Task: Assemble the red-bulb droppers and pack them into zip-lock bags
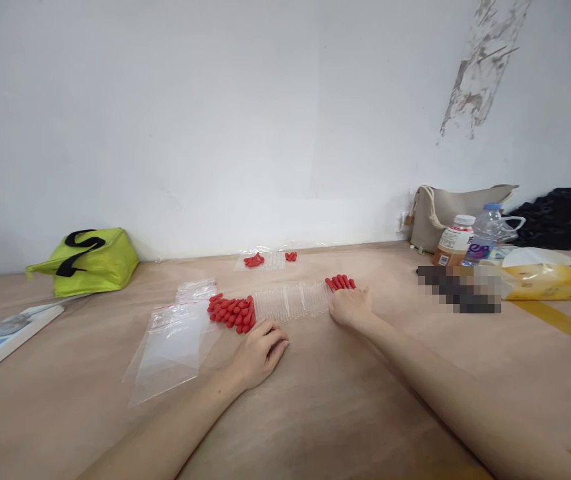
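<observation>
Tubes [290,301]: likely being aligned; next needs light pressure.
Left hand [260,355]: loosely parted fingers.
Right hand [350,308]: beside red bulbs [341,283]; cannot tell grip.

Tabletop [325,393] btw L hand [260,353] & R hand [351,307]: open up to clear tubes [278,303]. Left of tubes, red bulbs [230,312] then plastic bags [170,347] block. Right of R hand, open strip, then blurred dark item [458,289], bottles [454,241] behind. Wall [245,133] at back.

A makeshift workroom is suggested: red bulbs [230,312] and clear tubes [290,301] are laid out mid-frame on a brown-covered table [325,400], drink bottles [453,243] are kept at right, and the wall [215,133] is left chipped upper right.
</observation>
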`<state>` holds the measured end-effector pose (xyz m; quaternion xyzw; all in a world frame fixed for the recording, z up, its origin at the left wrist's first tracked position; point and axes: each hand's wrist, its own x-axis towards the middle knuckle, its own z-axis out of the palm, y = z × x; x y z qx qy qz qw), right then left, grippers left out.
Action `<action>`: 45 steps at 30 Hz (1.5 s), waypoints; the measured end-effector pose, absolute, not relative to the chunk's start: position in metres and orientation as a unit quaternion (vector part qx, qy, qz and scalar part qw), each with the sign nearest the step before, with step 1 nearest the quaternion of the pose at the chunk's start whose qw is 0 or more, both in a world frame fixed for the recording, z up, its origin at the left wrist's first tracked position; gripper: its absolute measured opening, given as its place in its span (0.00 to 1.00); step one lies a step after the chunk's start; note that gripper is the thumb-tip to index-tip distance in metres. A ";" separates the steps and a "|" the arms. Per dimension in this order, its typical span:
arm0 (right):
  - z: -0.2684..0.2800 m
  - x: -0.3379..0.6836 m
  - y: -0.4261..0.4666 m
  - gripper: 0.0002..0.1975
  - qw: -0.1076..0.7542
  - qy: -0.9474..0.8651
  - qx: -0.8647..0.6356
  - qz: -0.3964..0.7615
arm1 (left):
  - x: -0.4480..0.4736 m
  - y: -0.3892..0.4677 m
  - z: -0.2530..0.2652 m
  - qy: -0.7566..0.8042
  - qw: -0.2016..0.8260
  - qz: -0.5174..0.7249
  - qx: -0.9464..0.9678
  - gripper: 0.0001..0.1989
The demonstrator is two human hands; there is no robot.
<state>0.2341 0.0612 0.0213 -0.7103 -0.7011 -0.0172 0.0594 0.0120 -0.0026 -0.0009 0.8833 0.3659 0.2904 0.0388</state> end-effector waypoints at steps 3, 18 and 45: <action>0.030 0.239 0.056 0.14 0.042 -0.710 -0.703 0.022 | 0.011 -0.002 0.000 0.363 0.042 0.295 0.883 0.08; 0.036 0.251 0.061 0.06 0.038 -0.704 -0.700 0.115 | -0.024 0.027 0.028 0.509 -0.055 0.339 0.790 0.07; 0.000 0.219 0.012 0.12 0.350 -0.857 -0.376 -0.030 | -0.018 0.027 0.030 0.509 0.042 0.335 0.792 0.08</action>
